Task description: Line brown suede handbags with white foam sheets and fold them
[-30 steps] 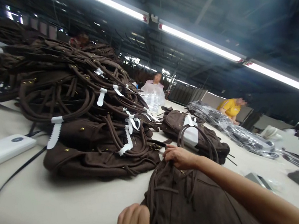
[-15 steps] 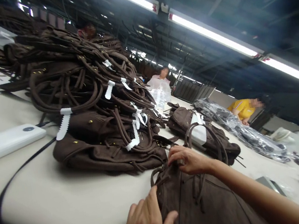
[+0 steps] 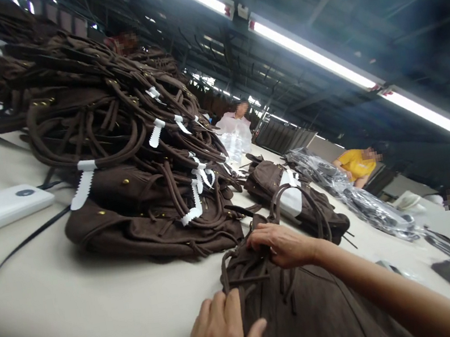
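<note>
A dark brown handbag (image 3: 313,309) with thin tie cords and handles lies on the pale table before me. My right hand (image 3: 283,246) reaches in from the right with fingers curled over the bag's upper end, gripping the gathered material by the handles; its fingertips are partly hidden. Against the bag's left side rests my left hand (image 3: 222,335), fingers stretched out and thumb spread away from them. Just beyond my hands, another brown bag (image 3: 322,207) carries a white tag (image 3: 291,197).
A tall pile of brown bags (image 3: 112,112) with white strips on their handles fills the left of the table (image 3: 104,321). A white device (image 3: 3,210) with a black cable lies at left. Plastic-wrapped items (image 3: 370,213) line the right. Several people work farther off.
The view has shifted slightly, so the pile sits a little farther left. My right hand still grips the bag's top, where the handle loops have spread a little. My left hand stays beside it.
</note>
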`<state>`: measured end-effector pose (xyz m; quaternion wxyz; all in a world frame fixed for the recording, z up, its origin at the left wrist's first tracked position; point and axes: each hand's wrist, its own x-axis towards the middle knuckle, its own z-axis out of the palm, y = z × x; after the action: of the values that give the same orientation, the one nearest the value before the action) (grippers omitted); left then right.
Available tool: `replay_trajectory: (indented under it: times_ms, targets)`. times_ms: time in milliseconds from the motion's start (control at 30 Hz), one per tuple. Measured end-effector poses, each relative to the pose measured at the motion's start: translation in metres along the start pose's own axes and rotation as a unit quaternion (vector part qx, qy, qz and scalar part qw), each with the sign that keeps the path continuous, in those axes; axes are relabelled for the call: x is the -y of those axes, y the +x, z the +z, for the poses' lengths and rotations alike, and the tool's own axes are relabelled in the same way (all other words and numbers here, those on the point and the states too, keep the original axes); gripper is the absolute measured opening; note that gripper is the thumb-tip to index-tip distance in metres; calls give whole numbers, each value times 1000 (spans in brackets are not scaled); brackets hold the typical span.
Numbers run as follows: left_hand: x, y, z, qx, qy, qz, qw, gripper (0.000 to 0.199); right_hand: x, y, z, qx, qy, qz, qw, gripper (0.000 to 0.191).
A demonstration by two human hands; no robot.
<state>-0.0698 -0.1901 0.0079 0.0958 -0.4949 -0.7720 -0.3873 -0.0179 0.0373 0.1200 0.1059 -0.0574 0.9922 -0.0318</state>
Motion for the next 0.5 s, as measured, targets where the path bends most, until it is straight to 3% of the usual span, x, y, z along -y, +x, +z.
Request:
replay_trajectory:
  times_ms: [100, 233, 300, 367, 500]
  targets:
    - [2, 4, -2, 16, -1, -29, 999, 17, 6, 1, -1, 10, -12, -38, 999, 44]
    - [-4, 5, -4, -4, -70, -34, 997, 20, 8, 3, -4, 9, -33, -40, 999, 25]
    - [-7, 6, -7, 32, -141, -67, 987, 25, 7, 6, -6, 26, -44, -26, 998, 18]
    - [-9, 10, -12, 93, -233, -132, 959, 29, 5, 11, -8, 57, -69, -11, 996, 13]
    - [-7, 25, -23, 164, -440, -218, 856, 35, 4, 28, -4, 132, -122, 17, 984, 19]
